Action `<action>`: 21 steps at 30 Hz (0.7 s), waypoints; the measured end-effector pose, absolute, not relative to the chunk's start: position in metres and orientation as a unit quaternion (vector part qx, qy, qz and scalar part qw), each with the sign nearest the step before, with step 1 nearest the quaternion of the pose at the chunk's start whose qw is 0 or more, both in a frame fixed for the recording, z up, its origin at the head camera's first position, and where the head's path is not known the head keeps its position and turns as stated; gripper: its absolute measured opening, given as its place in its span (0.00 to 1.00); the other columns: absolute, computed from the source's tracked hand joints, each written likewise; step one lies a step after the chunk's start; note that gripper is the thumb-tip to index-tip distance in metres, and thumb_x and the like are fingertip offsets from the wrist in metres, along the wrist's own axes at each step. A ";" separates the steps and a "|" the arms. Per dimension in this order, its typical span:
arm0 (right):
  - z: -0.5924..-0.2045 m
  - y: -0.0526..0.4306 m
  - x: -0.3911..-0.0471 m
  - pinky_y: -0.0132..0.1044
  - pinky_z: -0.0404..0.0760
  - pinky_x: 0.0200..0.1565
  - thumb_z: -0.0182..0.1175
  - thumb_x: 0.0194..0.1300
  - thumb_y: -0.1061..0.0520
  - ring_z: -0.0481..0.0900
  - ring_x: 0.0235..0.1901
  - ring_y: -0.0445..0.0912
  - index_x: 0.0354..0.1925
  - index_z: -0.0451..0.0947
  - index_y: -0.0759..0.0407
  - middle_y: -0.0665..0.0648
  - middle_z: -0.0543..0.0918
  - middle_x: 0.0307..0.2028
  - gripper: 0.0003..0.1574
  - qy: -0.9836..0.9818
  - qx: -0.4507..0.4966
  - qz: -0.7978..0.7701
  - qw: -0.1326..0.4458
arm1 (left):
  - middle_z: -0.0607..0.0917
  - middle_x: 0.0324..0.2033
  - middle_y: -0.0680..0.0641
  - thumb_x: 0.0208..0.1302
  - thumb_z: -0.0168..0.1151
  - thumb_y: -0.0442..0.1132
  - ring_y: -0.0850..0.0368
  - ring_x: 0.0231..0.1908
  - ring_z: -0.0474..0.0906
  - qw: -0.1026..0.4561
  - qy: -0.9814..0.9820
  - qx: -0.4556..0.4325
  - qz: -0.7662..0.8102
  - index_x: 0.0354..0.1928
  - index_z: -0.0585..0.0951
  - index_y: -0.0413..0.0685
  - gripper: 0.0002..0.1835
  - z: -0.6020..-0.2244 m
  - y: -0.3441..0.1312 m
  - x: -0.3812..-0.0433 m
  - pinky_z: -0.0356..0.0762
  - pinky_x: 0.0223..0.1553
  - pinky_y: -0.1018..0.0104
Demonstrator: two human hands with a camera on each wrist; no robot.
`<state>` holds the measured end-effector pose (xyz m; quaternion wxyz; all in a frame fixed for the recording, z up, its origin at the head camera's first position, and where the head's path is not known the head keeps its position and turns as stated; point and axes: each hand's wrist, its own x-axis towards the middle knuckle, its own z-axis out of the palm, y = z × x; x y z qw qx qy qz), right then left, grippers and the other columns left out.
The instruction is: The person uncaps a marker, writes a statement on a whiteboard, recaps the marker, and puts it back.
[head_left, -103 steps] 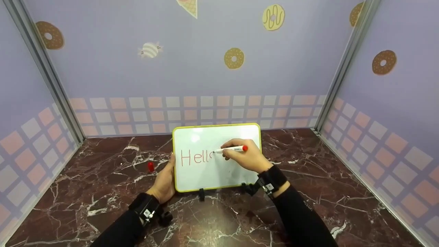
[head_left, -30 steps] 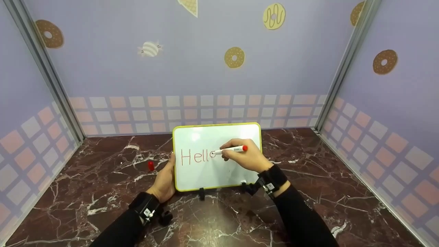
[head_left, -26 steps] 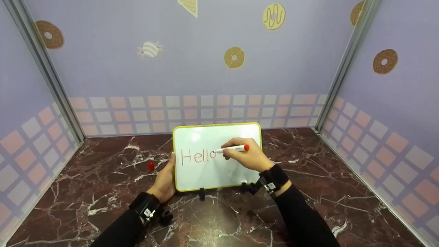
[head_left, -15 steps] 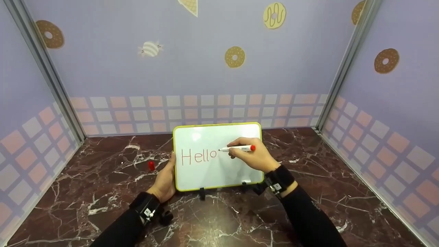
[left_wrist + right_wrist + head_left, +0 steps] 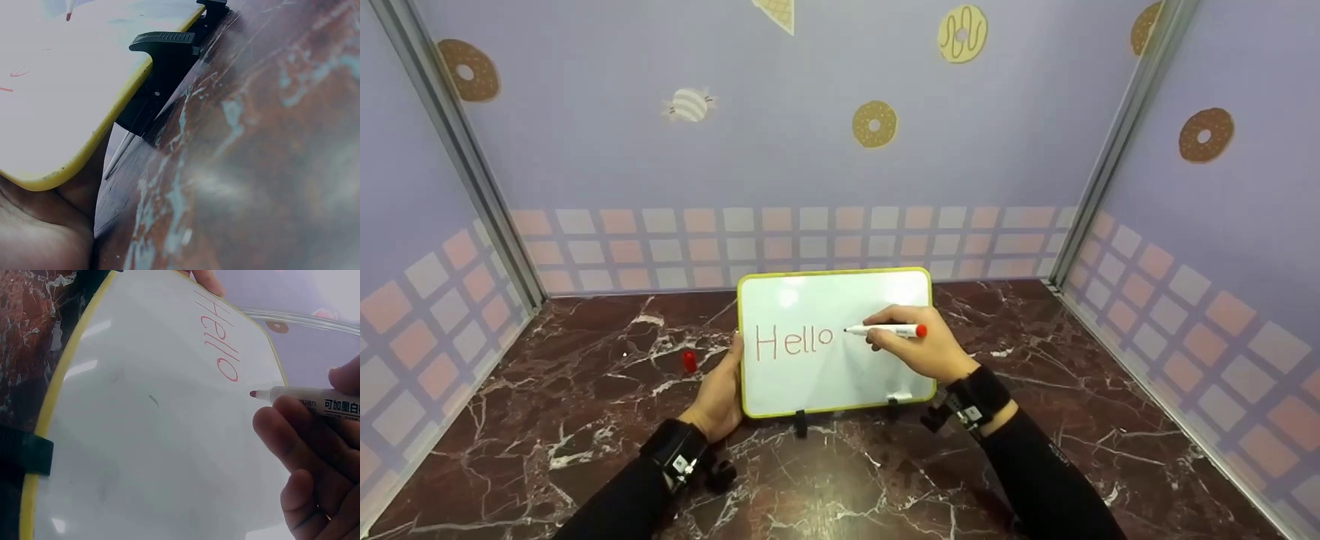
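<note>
A small whiteboard [image 5: 810,382] with a yellow frame leans back on a stand, "Hello" written on it in red. My left hand [image 5: 718,397] grips its left edge, thumb along the frame and the other fingers hidden behind. In the left wrist view the palm lies under the frame's corner. My right hand [image 5: 922,345] pinches a red whiteboard marker [image 5: 315,400] with a white barrel. The uncapped tip points left, just right of the "o". A red marker cap [image 5: 689,361] stands on the table left of the board.
Black stand clips [image 5: 166,62] hold the board's lower edge. The dark red marble-patterned table [image 5: 585,405] reaches back to lilac walls [image 5: 795,165] with donut and candy pictures. A faint dark mark [image 5: 153,401] shows on the board.
The "o" has gone from a partial curve to a closed letter. My right hand has moved right with the marker, off the "o". The left hand stays on the board's edge.
</note>
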<state>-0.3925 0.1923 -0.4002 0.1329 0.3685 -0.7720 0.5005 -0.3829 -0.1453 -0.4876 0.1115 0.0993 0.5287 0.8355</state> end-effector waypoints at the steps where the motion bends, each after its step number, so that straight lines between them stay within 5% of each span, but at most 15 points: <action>1: -0.400 0.193 -0.393 0.32 0.87 0.40 0.70 0.75 0.68 0.92 0.35 0.51 0.51 0.93 0.62 0.56 0.94 0.37 0.10 -0.773 0.367 0.501 0.133 | 0.86 0.66 0.42 0.87 0.34 0.71 0.42 0.61 0.85 0.111 0.528 0.099 0.836 0.87 0.63 0.57 0.40 -0.487 -0.145 -0.383 0.84 0.60 0.42; 21: -0.404 0.192 -0.396 0.34 0.89 0.41 0.70 0.77 0.65 0.93 0.36 0.50 0.53 0.91 0.66 0.56 0.94 0.44 0.10 -0.781 0.371 0.487 0.121 | 0.85 0.66 0.40 0.86 0.35 0.73 0.39 0.61 0.85 0.119 0.524 0.095 0.838 0.87 0.64 0.58 0.41 -0.487 -0.145 -0.384 0.84 0.60 0.39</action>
